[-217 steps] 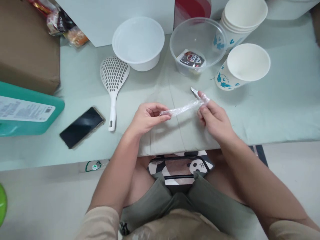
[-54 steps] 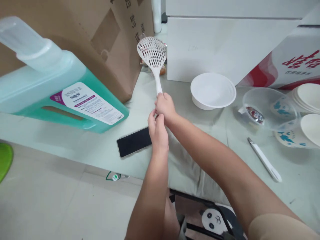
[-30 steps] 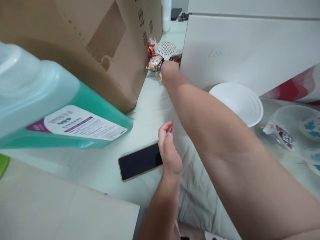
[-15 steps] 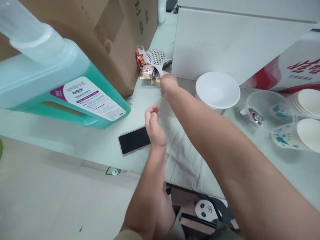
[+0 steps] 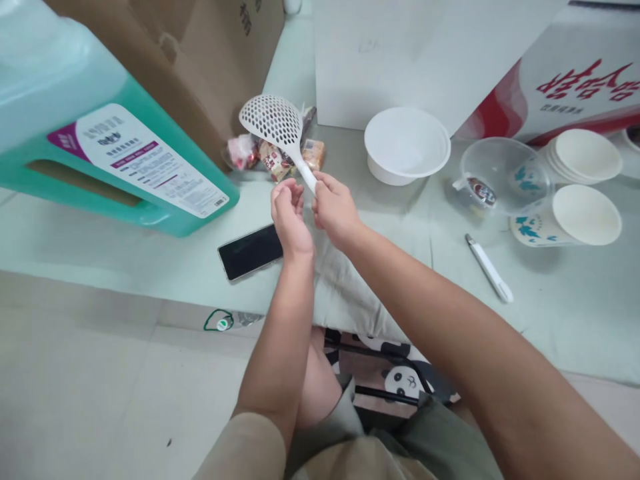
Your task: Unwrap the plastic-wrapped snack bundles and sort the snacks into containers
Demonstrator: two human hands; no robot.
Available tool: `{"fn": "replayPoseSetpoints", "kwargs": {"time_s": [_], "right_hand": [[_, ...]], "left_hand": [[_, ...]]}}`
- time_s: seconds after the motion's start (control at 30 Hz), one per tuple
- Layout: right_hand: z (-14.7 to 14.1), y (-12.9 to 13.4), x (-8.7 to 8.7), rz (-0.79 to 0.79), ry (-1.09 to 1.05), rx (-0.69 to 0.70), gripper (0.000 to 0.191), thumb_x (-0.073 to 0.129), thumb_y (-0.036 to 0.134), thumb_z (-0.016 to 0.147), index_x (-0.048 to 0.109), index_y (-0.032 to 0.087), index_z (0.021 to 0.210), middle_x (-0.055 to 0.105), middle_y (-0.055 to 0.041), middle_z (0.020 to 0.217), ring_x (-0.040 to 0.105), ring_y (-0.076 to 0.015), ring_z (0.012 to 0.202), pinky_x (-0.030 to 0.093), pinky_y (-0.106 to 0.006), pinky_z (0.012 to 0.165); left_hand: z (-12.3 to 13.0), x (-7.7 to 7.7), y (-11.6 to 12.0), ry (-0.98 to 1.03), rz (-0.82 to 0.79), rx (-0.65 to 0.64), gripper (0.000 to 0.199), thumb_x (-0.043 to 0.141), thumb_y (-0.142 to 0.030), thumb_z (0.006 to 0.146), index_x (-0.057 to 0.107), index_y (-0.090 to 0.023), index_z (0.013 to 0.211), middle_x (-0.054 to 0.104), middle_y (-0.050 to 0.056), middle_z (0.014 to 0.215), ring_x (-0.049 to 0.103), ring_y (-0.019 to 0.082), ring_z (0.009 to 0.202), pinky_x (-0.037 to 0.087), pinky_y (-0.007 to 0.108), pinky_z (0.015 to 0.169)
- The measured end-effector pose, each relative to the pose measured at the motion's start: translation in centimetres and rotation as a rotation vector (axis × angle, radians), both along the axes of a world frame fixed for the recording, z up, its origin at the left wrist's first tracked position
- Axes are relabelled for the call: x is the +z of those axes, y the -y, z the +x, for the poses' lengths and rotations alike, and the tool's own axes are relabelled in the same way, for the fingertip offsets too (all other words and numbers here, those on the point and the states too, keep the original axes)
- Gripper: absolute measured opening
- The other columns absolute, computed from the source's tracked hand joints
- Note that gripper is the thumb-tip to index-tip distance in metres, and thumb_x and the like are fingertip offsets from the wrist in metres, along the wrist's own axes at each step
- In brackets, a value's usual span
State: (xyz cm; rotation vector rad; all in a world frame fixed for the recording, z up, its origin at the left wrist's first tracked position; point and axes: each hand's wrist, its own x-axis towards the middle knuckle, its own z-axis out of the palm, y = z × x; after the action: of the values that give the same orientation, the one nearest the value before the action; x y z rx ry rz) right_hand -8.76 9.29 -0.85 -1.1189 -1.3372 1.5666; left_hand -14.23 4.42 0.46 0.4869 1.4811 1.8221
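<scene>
My right hand (image 5: 336,208) is closed around the handle of a white perforated skimmer (image 5: 274,121). The skimmer's round head is over several small wrapped snacks (image 5: 271,162) and hides part of them. Beside the handle, my left hand (image 5: 293,217) is loosely cupped, its fingers curved and somewhat apart, with nothing seen in it. A dark-screened phone (image 5: 251,252) lies on the table just left of that hand, its right end hidden by it. To the right of the skimmer stands a white plastic bowl (image 5: 407,147).
A big jug of green liquid (image 5: 165,160) and a cardboard box (image 5: 215,60) stand at left. Behind is a white box (image 5: 390,60). At right are a clear bowl (image 5: 500,167), paper cups (image 5: 585,213) and a white utility knife (image 5: 489,268).
My right hand has drawn the skimmer back toward me, beside my left hand. The view has shifted, so the utility knife now shows at right.
</scene>
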Motion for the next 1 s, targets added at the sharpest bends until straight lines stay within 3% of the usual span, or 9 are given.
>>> {"fn": "replayPoseSetpoints", "kwargs": {"time_s": [0.07,0.17,0.33,0.47,0.6,0.7,0.8,0.9,1.0], "right_hand": [[2.2,2.0,1.9,-0.159,-0.051,-0.034,0.031,0.041,0.034,0.103,0.056,0.022,0.127,0.045,0.0053,0.066,0.043,-0.0104,0.052,0.039,-0.024,0.051],[7.5,5.7,2.9,-0.202,-0.066,-0.039,0.041,0.046,0.040,0.101,0.053,0.025,0.138,0.034,0.0090,0.058,0.035,-0.0104,0.047,0.031,-0.023,0.045],[19.5,13.6,0.8,-0.156,0.189,-0.102,0.056,0.053,0.054,0.097,0.057,0.018,0.140,0.036,0.0093,0.054,0.037,-0.0121,0.046,0.032,-0.026,0.045],[25.6,17.2,0.2,-0.116,0.470,-0.199,0.059,0.048,0.054,0.098,0.059,0.013,0.139,0.044,0.0070,0.053,0.043,-0.0148,0.048,0.038,-0.029,0.050],[27.9,15.8,0.9,-0.041,0.808,-0.203,0.046,0.047,0.050,0.095,0.073,0.017,0.113,0.056,0.0001,0.059,0.053,-0.0186,0.056,0.042,-0.033,0.057],[29.2,13.8,1.0,0.050,0.999,-0.121,0.040,0.046,0.046,0.093,0.076,0.019,0.092,0.072,-0.0081,0.078,0.066,-0.0247,0.073,0.049,-0.038,0.068],[30.1,12.6,0.7,0.204,1.049,-0.128,0.040,0.047,0.042,0.095,0.079,0.020,0.105,0.076,-0.0126,0.098,0.071,-0.0276,0.085,0.055,-0.043,0.079],[30.2,12.1,-0.2,0.400,1.076,-0.280,0.040,0.056,0.040,0.094,0.074,0.020,0.124,0.071,-0.0170,0.120,0.071,-0.0254,0.083,0.060,-0.046,0.080],[29.7,11.2,-1.8,0.609,0.998,-0.271,0.040,0.055,0.026,0.094,0.066,0.022,0.132,0.064,-0.0185,0.137,0.070,-0.0310,0.115,0.059,-0.051,0.098]], "left_hand": [[0.6,0.5,0.3,-0.023,-0.020,0.032,0.029,0.030,-0.038,0.102,0.055,-0.023,0.105,0.066,0.009,0.120,0.067,0.016,0.124,0.052,0.028,0.108],[1.4,0.8,0.7,-0.060,0.003,0.064,0.026,0.027,-0.035,0.102,0.050,-0.023,0.099,0.065,0.008,0.108,0.069,0.016,0.115,0.054,0.029,0.102],[2.2,-0.1,0.5,-0.091,0.038,-0.026,0.020,0.035,-0.033,0.100,0.051,-0.024,0.093,0.062,0.005,0.096,0.068,0.015,0.099,0.054,0.027,0.093],[3.1,-0.7,-0.4,-0.074,0.091,-0.014,0.020,0.047,-0.038,0.097,0.054,-0.024,0.086,0.060,0.003,0.087,0.065,0.016,0.089,0.052,0.029,0.088],[4.5,-0.7,-1.1,-0.086,0.116,-0.034,0.019,0.049,-0.038,0.094,0.055,-0.023,0.083,0.058,0.002,0.085,0.063,0.015,0.084,0.050,0.029,0.086],[5.2,-0.7,-1.3,-0.137,0.122,-0.063,0.021,0.047,-0.037,0.095,0.056,-0.022,0.083,0.058,0.001,0.084,0.063,0.015,0.084,0.050,0.029,0.087],[5.2,-0.8,-1.3,-0.163,0.102,-0.059,0.020,0.048,-0.034,0.094,0.056,-0.023,0.079,0.057,0.001,0.080,0.062,0.015,0.082,0.050,0.028,0.084],[4.8,-0.9,-1.4,-0.191,0.089,-0.050,0.019,0.050,-0.033,0.093,0.055,-0.024,0.077,0.057,0.002,0.079,0.061,0.016,0.082,0.051,0.029,0.083],[4.4,-1.0,-1.3,-0.224,0.086,-0.035,0.016,0.049,-0.034,0.092,0.053,-0.024,0.079,0.056,0.002,0.080,0.060,0.016,0.081,0.050,0.030,0.084]]}}
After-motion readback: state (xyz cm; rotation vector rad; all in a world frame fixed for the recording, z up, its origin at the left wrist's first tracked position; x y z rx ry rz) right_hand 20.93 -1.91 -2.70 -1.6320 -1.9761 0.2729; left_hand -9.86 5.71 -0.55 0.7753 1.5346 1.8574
